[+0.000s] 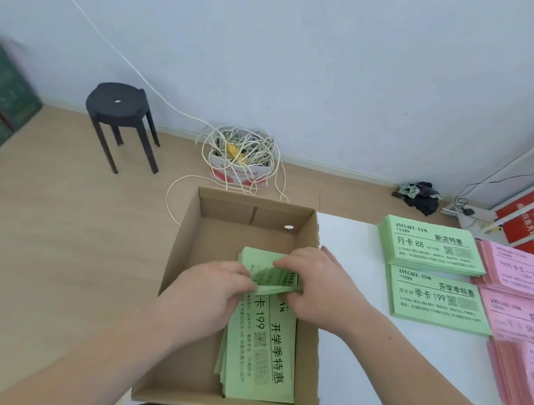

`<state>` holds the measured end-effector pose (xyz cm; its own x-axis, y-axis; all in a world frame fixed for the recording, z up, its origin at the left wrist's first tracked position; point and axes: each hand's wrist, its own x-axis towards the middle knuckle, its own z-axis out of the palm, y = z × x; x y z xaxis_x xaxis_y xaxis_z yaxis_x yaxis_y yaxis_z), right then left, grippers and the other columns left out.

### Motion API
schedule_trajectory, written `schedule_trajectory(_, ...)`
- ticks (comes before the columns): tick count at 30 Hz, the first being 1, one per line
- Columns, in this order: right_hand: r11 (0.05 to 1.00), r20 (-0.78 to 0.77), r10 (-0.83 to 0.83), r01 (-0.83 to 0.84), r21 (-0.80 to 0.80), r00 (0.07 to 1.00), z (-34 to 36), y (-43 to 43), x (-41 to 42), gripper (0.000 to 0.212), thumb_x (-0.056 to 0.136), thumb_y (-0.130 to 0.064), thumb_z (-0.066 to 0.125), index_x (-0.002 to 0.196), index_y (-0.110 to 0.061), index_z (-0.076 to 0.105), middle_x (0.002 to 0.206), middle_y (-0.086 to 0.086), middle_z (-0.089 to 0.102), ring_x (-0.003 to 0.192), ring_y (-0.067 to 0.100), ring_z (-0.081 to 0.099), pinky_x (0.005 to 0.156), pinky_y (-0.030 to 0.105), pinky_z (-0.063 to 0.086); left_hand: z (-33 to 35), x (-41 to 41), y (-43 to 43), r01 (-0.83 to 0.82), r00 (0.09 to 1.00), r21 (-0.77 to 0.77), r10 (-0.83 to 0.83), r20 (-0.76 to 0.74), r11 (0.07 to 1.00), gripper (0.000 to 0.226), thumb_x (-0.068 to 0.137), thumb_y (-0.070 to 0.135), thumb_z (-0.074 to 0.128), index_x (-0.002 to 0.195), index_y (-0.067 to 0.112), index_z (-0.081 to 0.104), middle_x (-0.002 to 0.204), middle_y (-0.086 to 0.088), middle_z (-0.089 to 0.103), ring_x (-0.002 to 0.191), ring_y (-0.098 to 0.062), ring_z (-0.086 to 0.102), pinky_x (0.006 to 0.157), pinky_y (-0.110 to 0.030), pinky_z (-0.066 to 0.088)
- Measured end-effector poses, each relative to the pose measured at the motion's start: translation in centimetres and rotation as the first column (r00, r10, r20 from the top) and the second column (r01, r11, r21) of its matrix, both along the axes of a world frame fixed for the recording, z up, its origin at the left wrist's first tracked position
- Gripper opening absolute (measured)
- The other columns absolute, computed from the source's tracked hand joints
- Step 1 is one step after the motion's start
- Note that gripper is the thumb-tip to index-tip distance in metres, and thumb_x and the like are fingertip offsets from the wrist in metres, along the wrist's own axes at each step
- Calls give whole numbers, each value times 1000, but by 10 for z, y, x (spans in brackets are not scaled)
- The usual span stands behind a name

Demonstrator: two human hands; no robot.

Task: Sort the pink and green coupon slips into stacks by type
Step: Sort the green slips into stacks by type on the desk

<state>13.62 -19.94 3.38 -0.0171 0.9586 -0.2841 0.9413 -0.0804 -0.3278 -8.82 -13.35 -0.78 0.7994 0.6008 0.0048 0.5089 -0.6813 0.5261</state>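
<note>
my left hand [213, 290] and right hand [316, 283] both pinch a few green slips [274, 289] at the pile's [260, 350] 12 o'clock end, inside the box [226, 204]. the pile runs 12 to 6. the matching green stack [436, 299] lies at 3 o'clock, nearer my right hand.

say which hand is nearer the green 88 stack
Right. The right hand, pinching a green slip in the box, is left of the green 88 stack; the left hand pinches it farther left.
</note>
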Motion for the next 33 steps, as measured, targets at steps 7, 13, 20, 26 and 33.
schedule_trajectory(7, 1000, -122, 0, -2, -18, 992, 4, -13, 1, 16, 78, -29, 76, 92, -37, 71, 143, -17, 50, 148, 1, 25, 127, 40, 2, 11, -21, -14, 3, 999, -64, -1, 35, 998, 27, 93, 34, 48, 104, 36, 72, 111, 19, 68, 101, -3, 65, 82, -26, 57)
schedule_trajectory(13, 991, -298, -123, 134, 15, 947, 18, -14, -10, 6, 90, -32, 72, 85, -30, 69, 77, -10, 69, 78, 9, 61, 111, 19, 30, 37, 1, -1, -60, 998, -243, 53, -35, 968, 13, 93, 31, 62, 102, 38, 55, 90, 17, 65, 84, -4, 58, 73, -33, 50)
schedule_trajectory(20, 901, -701, -380, 413, -132, 604, 49, -18, -14, 10, 93, -19, 75, 101, -23, 72, 95, -6, 78, 88, 9, 73, 75, 21, 56, 87, 3, 17, -259, 923, -512, 367, 120, 819, 18, 97, 20, 67, 98, 36, 74, 89, 18, 76, 82, -4, 73, 75, -32, 59)
schedule_trajectory(26, 902, -720, -314, 431, -22, 619, 79, -26, 9, 20, 98, -9, 63, 108, -25, 71, 101, -8, 79, 97, 15, 74, 93, 44, 57, 131, 22, -6, -264, 696, -730, 649, 308, 630, 19, 94, 12, 71, 109, 23, 76, 100, 4, 80, 95, -18, 76, 86, -37, 59)
schedule_trajectory(33, 927, -366, -320, 368, 69, 874, 135, -76, 98, 31, 95, -17, 63, 112, -43, 69, 95, -23, 74, 88, 1, 69, 80, 25, 54, 138, 93, -64, -106, 735, -862, 623, 267, 495, 21, 103, 18, 57, 111, 15, 76, 108, -8, 78, 101, -28, 75, 89, -43, 56)
